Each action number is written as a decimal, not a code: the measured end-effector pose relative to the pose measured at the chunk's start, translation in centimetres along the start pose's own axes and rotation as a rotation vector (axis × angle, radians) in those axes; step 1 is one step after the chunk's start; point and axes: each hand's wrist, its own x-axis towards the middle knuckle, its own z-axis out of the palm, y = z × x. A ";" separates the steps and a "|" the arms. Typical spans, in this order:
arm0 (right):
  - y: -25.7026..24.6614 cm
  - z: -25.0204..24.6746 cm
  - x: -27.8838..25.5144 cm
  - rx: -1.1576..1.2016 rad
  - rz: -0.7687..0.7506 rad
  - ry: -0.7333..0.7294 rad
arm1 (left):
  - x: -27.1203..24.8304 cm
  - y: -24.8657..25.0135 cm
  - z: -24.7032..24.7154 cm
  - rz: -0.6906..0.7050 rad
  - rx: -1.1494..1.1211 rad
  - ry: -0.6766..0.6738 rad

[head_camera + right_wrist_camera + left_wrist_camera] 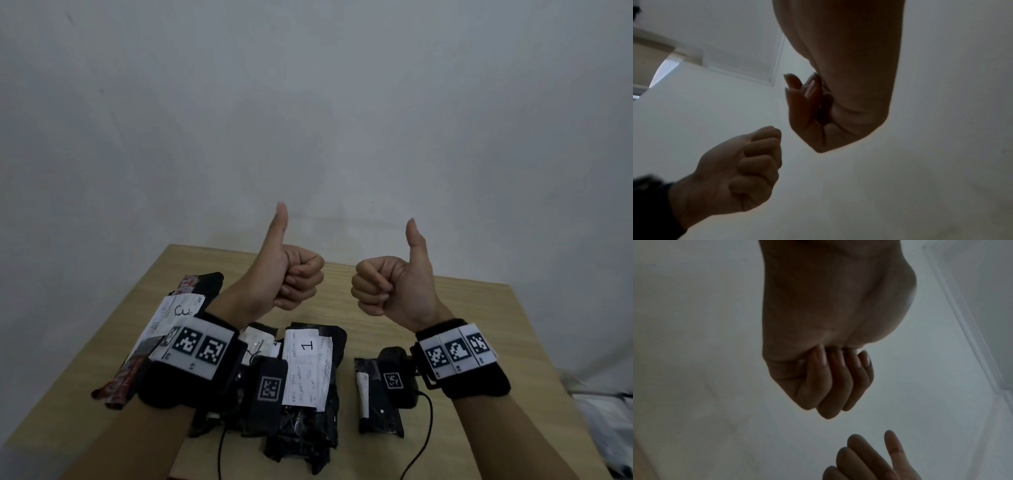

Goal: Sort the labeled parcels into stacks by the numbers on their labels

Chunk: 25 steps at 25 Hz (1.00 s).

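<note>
My left hand (294,281) and right hand (380,287) are raised above the wooden table (479,342), each in a fist with the thumb up, holding nothing. Below them lie dark wrapped parcels. A pile at the left shows a white label marked 3 (181,310). A middle black pile carries a label marked 1 (308,370). A smaller black parcel (376,397) lies apart at the right, its label number hidden. The left wrist view shows my left fist (828,378) against the wall. In the right wrist view, my right fist (828,105) hangs beside the left one (740,170).
A red and white printed packet (120,380) sticks out under the left pile near the table's left edge. Black cables (424,428) run from the wrist cameras over the table's front. White bags (603,411) lie on the floor at the right. A plain wall stands behind.
</note>
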 end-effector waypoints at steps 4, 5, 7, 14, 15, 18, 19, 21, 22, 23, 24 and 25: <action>0.7 -0.2 0.9 -0.030 0.054 -0.029 | 1.1 0.0 -0.3 -0.032 -0.005 -0.043; 0.9 -0.3 1.0 -0.028 0.059 -0.030 | 1.2 -0.1 -0.4 -0.040 -0.007 -0.046; 1.2 -0.6 1.3 -0.021 0.056 -0.025 | 1.1 -0.3 -0.6 -0.048 0.005 -0.041; 1.6 -0.9 1.1 -0.047 0.037 0.058 | 0.8 -0.3 -1.0 -0.102 0.081 -0.002; 1.8 -1.0 1.3 -0.119 0.037 0.117 | 0.7 -0.4 -1.1 -0.125 0.182 0.034; 5.3 -3.2 1.6 -0.708 0.107 0.373 | 0.1 -1.7 -1.2 -0.216 0.694 0.076; 7.5 -4.8 1.3 -0.887 0.198 0.421 | -0.2 -2.7 -1.4 -0.276 0.797 0.010; 13.6 -9.1 -0.5 -1.104 0.558 0.440 | -0.9 -5.1 -1.2 -0.432 0.830 -0.130; 16.7 -10.9 -1.9 -1.160 0.766 0.439 | -1.2 -6.4 -1.1 -0.496 0.820 -0.162; 19.5 -12.4 -3.3 -1.174 0.933 0.476 | -1.4 -7.7 -1.0 -0.529 0.833 -0.175; 21.8 -13.4 -4.7 -1.145 1.036 0.562 | -1.6 -9.2 -1.0 -0.545 0.865 -0.179; 23.4 -14.0 -5.8 -1.077 1.068 0.669 | -1.7 -10.7 -1.2 -0.558 0.911 -0.182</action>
